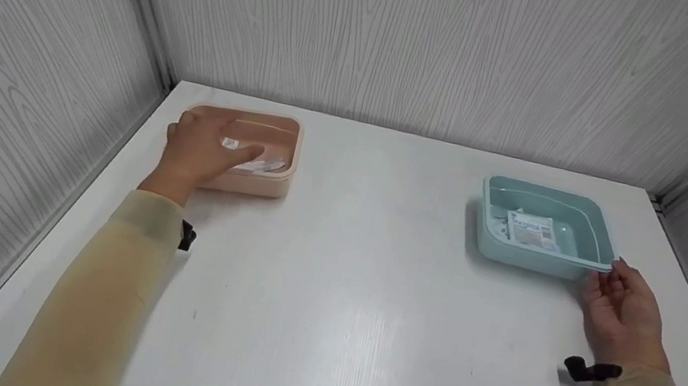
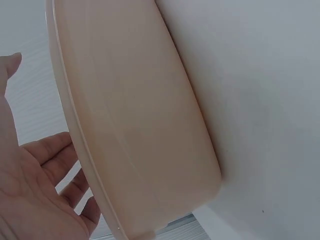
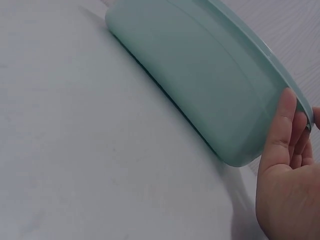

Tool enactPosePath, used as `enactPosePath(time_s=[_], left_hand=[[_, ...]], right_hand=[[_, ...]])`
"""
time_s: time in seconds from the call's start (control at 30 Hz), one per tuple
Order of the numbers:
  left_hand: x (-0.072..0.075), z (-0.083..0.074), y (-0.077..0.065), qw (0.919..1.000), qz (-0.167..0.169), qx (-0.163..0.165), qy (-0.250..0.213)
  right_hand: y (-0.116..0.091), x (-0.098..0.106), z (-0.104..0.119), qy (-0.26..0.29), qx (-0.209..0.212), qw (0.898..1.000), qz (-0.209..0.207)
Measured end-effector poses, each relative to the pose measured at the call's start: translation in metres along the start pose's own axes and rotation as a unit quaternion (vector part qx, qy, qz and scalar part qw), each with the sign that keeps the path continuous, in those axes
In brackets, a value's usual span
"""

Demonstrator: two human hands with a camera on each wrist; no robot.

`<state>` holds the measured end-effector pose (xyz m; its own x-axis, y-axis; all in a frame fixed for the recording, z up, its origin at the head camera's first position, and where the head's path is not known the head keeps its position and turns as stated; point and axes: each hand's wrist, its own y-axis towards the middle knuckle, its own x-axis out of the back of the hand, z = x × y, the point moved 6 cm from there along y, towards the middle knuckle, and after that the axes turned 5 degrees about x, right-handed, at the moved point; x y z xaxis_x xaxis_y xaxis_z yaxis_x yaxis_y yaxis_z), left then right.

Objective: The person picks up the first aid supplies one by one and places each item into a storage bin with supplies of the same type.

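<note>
A peach plastic box (image 1: pixel 246 184) sits at the back left, with small packets (image 1: pixel 267 165) inside. My left hand (image 1: pixel 200 143) is over its left side, thumb spread above the inside and fingers near the left rim. In the left wrist view the fingers (image 2: pixel 55 150) bend loosely beside the rim, and the thumb stands away from it. At the right is a light teal plastic box (image 1: pixel 530 260) holding a white printed packet (image 1: pixel 532 230). My right hand (image 1: pixel 627 314) pinches its rim at the near right corner; the index finger (image 3: pixel 282 120) lies against the wall below the rim.
Both boxes are on a white table (image 1: pixel 334 290). Grey wood-grain panels (image 1: pixel 413 42) close it in at the back, left and right. A small black device (image 1: pixel 592 371) sticks out at the right wrist, another (image 1: pixel 187 236) at the left.
</note>
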<state>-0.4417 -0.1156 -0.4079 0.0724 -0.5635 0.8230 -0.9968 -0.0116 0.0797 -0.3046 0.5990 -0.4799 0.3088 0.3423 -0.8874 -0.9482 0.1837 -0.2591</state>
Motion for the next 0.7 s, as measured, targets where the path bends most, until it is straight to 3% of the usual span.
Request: enactPosePath(time_s=[0.17, 0.33, 0.53, 0.7], left_hand=[[-0.003, -0.008, -0.009, 0.9999, 0.014, -0.01, 0.0], [-0.008, -0.015, -0.02, 0.9991, 0.023, -0.023, -0.027], [-0.012, -0.04, -0.027, 0.9973, 0.023, -0.059, -0.036], [-0.01, -0.062, -0.033, 0.9961, 0.019, -0.082, -0.028]], right_hand=[[0.003, -0.002, 0.002, -0.064, 0.02, 0.998, 0.004], [0.002, 0.006, 0.001, -0.078, 0.033, 0.995, -0.061], [-0.012, 0.009, 0.009, -0.072, 0.052, 0.987, -0.136], [-0.022, -0.009, 0.022, -0.137, 0.09, 0.977, -0.136]])
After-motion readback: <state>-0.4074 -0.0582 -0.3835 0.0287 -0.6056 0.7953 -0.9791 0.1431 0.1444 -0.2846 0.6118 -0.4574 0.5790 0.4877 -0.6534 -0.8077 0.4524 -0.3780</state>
